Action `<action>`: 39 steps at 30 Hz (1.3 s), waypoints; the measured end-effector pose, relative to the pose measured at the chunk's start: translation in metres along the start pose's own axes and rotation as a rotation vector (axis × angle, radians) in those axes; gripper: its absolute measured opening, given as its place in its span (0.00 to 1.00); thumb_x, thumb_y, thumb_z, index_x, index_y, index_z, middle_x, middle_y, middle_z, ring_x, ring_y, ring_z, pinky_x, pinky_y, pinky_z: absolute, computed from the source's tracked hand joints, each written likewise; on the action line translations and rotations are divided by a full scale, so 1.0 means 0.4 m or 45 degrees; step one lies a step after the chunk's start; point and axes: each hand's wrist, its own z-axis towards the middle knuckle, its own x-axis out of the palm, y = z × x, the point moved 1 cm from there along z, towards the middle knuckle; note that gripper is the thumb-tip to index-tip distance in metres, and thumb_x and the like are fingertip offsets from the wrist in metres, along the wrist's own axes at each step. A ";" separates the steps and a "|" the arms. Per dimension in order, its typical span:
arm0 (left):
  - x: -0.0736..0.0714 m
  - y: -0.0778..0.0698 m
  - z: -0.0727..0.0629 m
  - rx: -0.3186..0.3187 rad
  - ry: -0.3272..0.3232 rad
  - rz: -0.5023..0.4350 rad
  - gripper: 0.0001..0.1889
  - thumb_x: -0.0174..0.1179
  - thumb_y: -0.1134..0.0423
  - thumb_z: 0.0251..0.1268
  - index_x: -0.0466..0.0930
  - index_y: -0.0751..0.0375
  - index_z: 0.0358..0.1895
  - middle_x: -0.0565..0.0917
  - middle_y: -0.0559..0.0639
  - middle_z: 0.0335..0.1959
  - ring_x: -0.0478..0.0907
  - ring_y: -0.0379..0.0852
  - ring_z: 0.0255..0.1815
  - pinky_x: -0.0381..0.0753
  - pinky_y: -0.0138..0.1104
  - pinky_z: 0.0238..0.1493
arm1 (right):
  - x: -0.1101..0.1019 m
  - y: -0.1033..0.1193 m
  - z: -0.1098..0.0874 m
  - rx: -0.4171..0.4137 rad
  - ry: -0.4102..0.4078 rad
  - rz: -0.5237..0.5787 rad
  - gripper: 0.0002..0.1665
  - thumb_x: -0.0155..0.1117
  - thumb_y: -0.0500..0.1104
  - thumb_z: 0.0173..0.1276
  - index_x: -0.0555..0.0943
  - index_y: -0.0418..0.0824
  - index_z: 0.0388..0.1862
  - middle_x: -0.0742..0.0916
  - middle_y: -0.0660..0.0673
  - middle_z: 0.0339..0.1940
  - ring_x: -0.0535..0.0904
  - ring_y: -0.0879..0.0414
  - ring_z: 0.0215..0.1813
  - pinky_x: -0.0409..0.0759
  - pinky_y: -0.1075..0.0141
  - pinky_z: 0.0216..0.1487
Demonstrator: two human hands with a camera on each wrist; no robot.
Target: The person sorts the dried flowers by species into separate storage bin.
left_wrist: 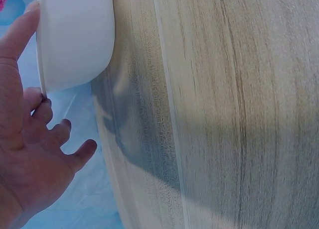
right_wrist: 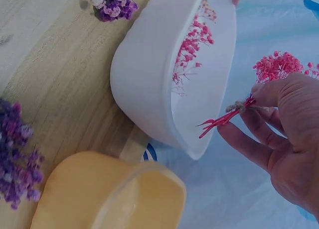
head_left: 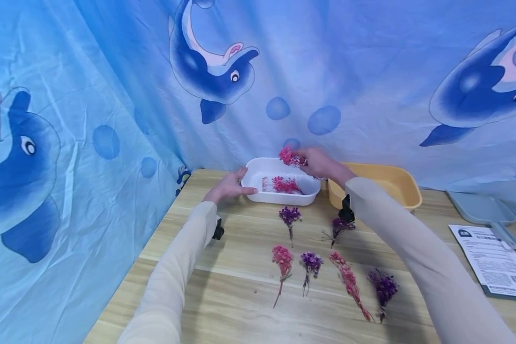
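My right hand (head_left: pixel 320 162) pinches a small bunch of pink dried flowers (head_left: pixel 286 155) above the right part of a white basin (head_left: pixel 279 198). In the right wrist view, twine (right_wrist: pixel 238 107) ties its red stems, held between thumb and fingers. Other pink dried flowers (head_left: pixel 285 185) lie inside the basin. At the basin's left end, my left hand (head_left: pixel 229 186) touches the rim. The left wrist view shows its thumb (left_wrist: pixel 22 32) stretched along the rim, another fingertip touching the rim's corner, and the remaining fingers loose and spread.
A yellow basin (head_left: pixel 406 184) stands right of the white one. Purple bunches (head_left: pixel 290 216) and pink bunches (head_left: pixel 282 258) lie on the wooden table (head_left: pixel 232 286). A grey-blue dustpan (head_left: pixel 481 206) and a printed packet (head_left: pixel 494 263) are at right. A dolphin-print curtain (head_left: pixel 352 71) hangs behind.
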 end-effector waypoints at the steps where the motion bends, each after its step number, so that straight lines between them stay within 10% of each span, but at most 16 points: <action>1: 0.000 -0.001 0.000 -0.002 -0.001 -0.009 0.56 0.71 0.42 0.58 0.45 0.59 0.81 0.45 0.56 0.81 0.43 0.56 0.80 0.46 0.51 0.77 | 0.005 0.000 0.007 -0.012 0.005 -0.022 0.32 0.65 0.30 0.66 0.71 0.30 0.70 0.86 0.35 0.45 0.82 0.44 0.43 0.84 0.56 0.42; 16: 0.012 0.000 0.006 0.038 -0.002 -0.007 0.56 0.72 0.46 0.58 0.45 0.61 0.81 0.46 0.56 0.81 0.44 0.56 0.80 0.46 0.48 0.77 | 0.070 0.007 0.047 0.138 -0.019 -0.264 0.33 0.59 0.29 0.68 0.71 0.40 0.73 0.77 0.33 0.66 0.76 0.39 0.60 0.77 0.49 0.60; 24: 0.007 0.007 0.005 0.021 -0.021 -0.017 0.56 0.72 0.46 0.58 0.45 0.62 0.81 0.46 0.57 0.81 0.45 0.57 0.80 0.47 0.48 0.77 | 0.073 0.003 0.026 0.162 -0.124 -0.202 0.30 0.54 0.26 0.69 0.72 0.34 0.70 0.76 0.32 0.60 0.73 0.40 0.60 0.76 0.51 0.61; 39: 0.004 0.006 0.006 -0.013 -0.002 -0.008 0.57 0.70 0.41 0.58 0.43 0.58 0.81 0.43 0.55 0.82 0.43 0.58 0.80 0.48 0.50 0.77 | 0.018 0.017 -0.160 0.105 -0.322 0.156 0.27 0.61 0.31 0.69 0.70 0.23 0.65 0.78 0.28 0.51 0.82 0.37 0.47 0.83 0.49 0.50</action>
